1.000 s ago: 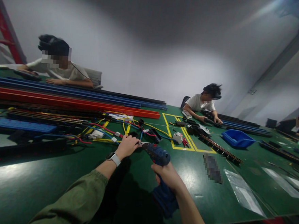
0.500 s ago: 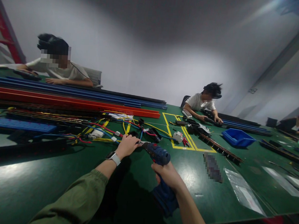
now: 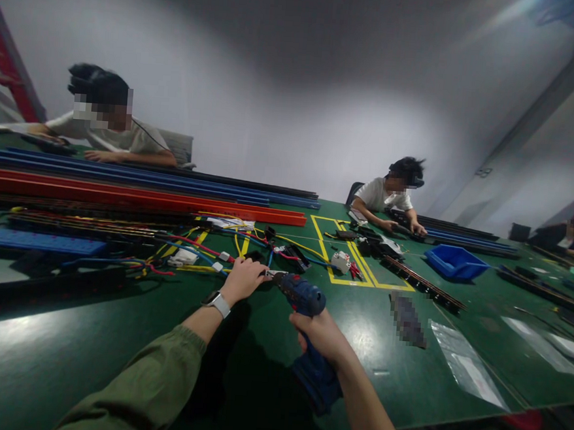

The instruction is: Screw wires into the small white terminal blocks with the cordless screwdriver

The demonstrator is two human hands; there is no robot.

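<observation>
A blue cordless drill (image 3: 303,296) is gripped in my right hand (image 3: 326,339), its bit end pointing left and away from me. My left hand (image 3: 244,281), below a green sleeve and a watch (image 3: 218,302), is closed at the tip of the drill. What its fingers pinch there is too small and covered to make out. Just beyond that hand lie coloured wires with white connectors (image 3: 224,256). A black part (image 3: 298,258) rests behind the drill's tip. Farther right is a grey block with red wire ends (image 3: 341,263).
Long orange rails (image 3: 218,208) and blue rails (image 3: 171,182) lie across the back left of the green table (image 3: 368,391). A blue bin (image 3: 453,261), a copper-coloured strip (image 3: 422,283) and a plastic bag (image 3: 465,368) are at the right. Two people (image 3: 387,194) work opposite.
Both hands and the drill keep nearly the same place. The whole view has shifted very slightly; nothing is visibly taken up or let go.
</observation>
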